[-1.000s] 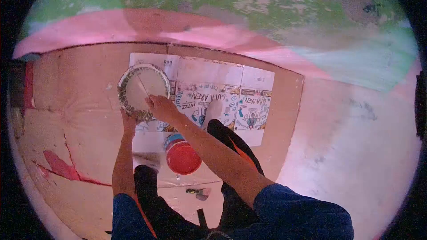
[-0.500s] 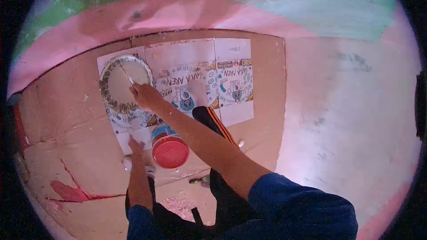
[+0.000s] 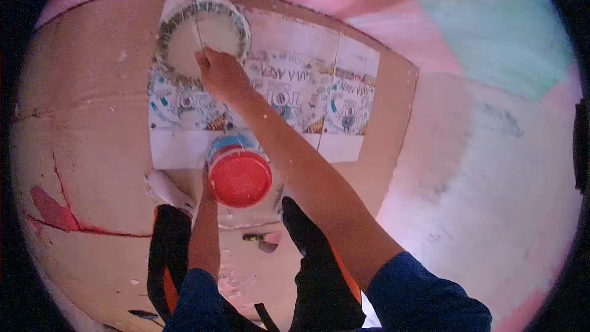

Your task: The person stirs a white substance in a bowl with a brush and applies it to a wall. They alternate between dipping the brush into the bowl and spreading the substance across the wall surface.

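Note:
My right hand (image 3: 224, 77) is closed around a thin stick-like tool (image 3: 198, 27), which reaches across a round tub (image 3: 239, 19) with a rough, crusted rim and pale contents. The tub sits on a flattened printed carton (image 3: 344, 147). Lower down, my left hand (image 3: 207, 178) is against the left side of a small bucket (image 3: 239, 179) with a red round top and blue on its side. Its fingers are mostly hidden behind the bucket, which overlaps the carton's near edge in this view.
A scraper (image 3: 263, 241) with a dark handle lies on the brown floor covering (image 3: 98, 166) between my legs. My bare foot (image 3: 169, 187) is near the carton's lower left corner. A pink and green painted surface (image 3: 491, 31) curves around the far side, with a pale surface (image 3: 467, 166) at right.
My left hand has moved from beside the carton's edge to the bucket, which looks larger now. My foot has come off the carton and the view has shifted. The right hand still holds the stick-like tool.

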`<state>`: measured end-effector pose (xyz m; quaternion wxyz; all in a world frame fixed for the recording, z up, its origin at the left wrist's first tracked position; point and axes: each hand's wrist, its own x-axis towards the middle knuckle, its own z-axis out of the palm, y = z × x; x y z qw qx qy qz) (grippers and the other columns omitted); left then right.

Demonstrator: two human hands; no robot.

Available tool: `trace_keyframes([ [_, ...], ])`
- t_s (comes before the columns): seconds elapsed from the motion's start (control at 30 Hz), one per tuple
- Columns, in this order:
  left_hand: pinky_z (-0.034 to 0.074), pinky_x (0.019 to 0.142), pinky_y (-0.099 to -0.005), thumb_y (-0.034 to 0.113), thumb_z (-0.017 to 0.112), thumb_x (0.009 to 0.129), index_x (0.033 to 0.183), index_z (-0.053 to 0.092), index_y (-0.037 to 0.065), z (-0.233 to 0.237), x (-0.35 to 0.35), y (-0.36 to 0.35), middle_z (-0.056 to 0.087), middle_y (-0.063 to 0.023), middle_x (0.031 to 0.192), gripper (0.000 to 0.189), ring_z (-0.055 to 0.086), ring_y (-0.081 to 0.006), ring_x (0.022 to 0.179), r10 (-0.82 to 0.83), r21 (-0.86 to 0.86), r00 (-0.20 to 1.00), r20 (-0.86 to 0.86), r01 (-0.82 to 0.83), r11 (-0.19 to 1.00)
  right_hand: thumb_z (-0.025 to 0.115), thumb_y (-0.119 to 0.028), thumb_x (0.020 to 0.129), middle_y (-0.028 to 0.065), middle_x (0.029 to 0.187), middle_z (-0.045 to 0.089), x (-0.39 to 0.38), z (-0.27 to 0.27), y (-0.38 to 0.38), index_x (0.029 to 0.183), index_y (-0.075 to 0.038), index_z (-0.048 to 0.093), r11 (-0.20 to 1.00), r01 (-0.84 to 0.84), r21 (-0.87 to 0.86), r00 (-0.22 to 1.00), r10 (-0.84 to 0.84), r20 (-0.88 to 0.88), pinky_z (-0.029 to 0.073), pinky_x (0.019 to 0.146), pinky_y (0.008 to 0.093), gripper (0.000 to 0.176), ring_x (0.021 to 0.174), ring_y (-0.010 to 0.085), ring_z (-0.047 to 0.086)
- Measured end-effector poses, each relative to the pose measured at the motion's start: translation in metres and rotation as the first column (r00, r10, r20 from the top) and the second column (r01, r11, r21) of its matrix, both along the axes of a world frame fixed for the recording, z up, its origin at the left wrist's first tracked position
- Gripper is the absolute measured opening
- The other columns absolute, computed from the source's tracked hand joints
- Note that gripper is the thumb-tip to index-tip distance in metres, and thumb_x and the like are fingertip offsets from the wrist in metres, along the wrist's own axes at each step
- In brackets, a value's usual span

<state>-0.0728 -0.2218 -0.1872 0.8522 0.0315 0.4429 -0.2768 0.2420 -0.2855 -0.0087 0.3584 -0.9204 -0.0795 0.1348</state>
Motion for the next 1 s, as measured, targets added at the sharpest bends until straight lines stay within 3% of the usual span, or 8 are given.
trace_keyframes([
  [0.13, 0.033, 0.091, -0.0458, 0.044, 0.035, 0.081, 0.119, 0.035, 0.006, 0.021, 0.020, -0.014, 0.043, -0.0099, 0.118, 0.054, 0.040, -0.0265, 0.109, 0.092, 0.000, 0.973, 0.210, -0.094, 0.996, 0.036, -0.028, 0.085, 0.0260, 0.070, 0.053, 0.001, 0.007, -0.006, 0.078, 0.002, 0.050, 0.999, -0.023, -0.025, 0.998, 0.022, -0.067, 0.041, 0.065, 0.0458, 0.034, 0.071, 0.0400, 0.052],
  [0.2, 0.033, 0.091, -0.0459, 0.045, 0.036, 0.081, 0.119, 0.035, 0.007, 0.029, 0.028, -0.025, 0.043, -0.0095, 0.118, 0.054, 0.041, -0.0267, 0.109, 0.088, 0.196, 0.952, 0.293, -0.150, 0.969, 0.036, -0.028, 0.085, 0.0260, 0.070, 0.053, 0.004, 0.005, -0.004, 0.078, 0.002, 0.051, 1.000, -0.020, -0.020, 0.999, 0.019, -0.035, 0.041, 0.065, 0.0459, 0.034, 0.071, 0.0399, 0.052],
  [0.23, 0.034, 0.089, -0.0477, 0.048, 0.038, 0.079, 0.116, 0.038, 0.007, 0.025, 0.024, -0.033, 0.045, -0.0090, 0.115, 0.056, 0.044, -0.0275, 0.105, 0.019, 0.474, 0.976, 0.216, -0.122, 0.872, 0.037, -0.028, 0.085, 0.0261, 0.070, 0.053, 0.000, 0.004, -0.006, 0.077, 0.002, 0.051, 0.999, -0.014, -0.030, 1.000, 0.014, -0.010, 0.041, 0.064, 0.0460, 0.034, 0.071, 0.0399, 0.052],
  [0.27, 0.034, 0.089, -0.0477, 0.048, 0.038, 0.079, 0.116, 0.038, 0.007, 0.019, 0.016, -0.035, 0.045, -0.0090, 0.115, 0.056, 0.044, -0.0275, 0.105, 0.018, 0.466, 0.977, 0.213, -0.118, 0.877, 0.037, -0.028, 0.085, 0.0261, 0.070, 0.053, -0.002, 0.003, -0.007, 0.077, 0.002, 0.051, 0.999, -0.012, -0.040, 1.000, 0.011, -0.013, 0.041, 0.064, 0.0460, 0.034, 0.071, 0.0399, 0.052],
  [0.33, 0.033, 0.088, -0.0511, 0.053, 0.039, 0.076, 0.110, 0.044, 0.013, -0.002, 0.004, -0.028, 0.048, -0.0069, 0.108, 0.052, 0.045, -0.0271, 0.102, 0.072, 0.237, 0.980, -0.185, -0.027, 0.971, 0.037, -0.028, 0.084, 0.0260, 0.070, 0.054, 0.003, 0.003, -0.002, 0.076, 0.003, 0.052, 0.997, 0.002, -0.081, 1.000, -0.001, 0.007, 0.041, 0.064, 0.0456, 0.035, 0.071, 0.0402, 0.052],
  [0.47, 0.032, 0.086, -0.0534, 0.053, 0.042, 0.075, 0.107, 0.045, 0.016, -0.074, -0.046, -0.037, 0.047, -0.0055, 0.104, 0.049, 0.043, -0.0265, 0.104, 0.073, 0.216, 0.975, -0.211, -0.026, 0.976, 0.038, -0.028, 0.084, 0.0261, 0.072, 0.054, -0.003, 0.008, -0.001, 0.076, 0.003, 0.053, 0.991, -0.036, -0.129, 0.999, 0.033, -0.027, 0.042, 0.066, 0.0453, 0.035, 0.072, 0.0402, 0.053],
  [0.7, 0.037, 0.085, -0.0474, 0.046, 0.045, 0.077, 0.119, 0.035, 0.017, -0.103, -0.051, -0.050, 0.041, -0.0064, 0.117, 0.052, 0.043, -0.0262, 0.105, 0.120, 0.414, 0.954, 0.274, -0.229, 0.881, 0.038, -0.027, 0.083, 0.0254, 0.072, 0.055, -0.007, 0.004, 0.001, 0.075, 0.003, 0.053, 0.992, -0.023, -0.122, 0.998, 0.030, 0.059, 0.042, 0.069, 0.0451, 0.034, 0.073, 0.0392, 0.053],
  [1.0, 0.040, 0.084, -0.0399, 0.034, 0.045, 0.081, 0.125, 0.027, 0.012, -0.094, -0.043, -0.048, 0.035, -0.0065, 0.124, 0.052, 0.042, -0.0232, 0.105, 0.008, 0.528, 0.901, 0.433, -0.261, 0.808, 0.037, -0.026, 0.083, 0.0249, 0.078, 0.055, -0.012, 0.020, 0.000, 0.078, 0.002, 0.054, 0.982, -0.099, -0.159, 0.991, 0.111, 0.071, 0.041, 0.073, 0.0439, 0.033, 0.077, 0.0381, 0.053],
])
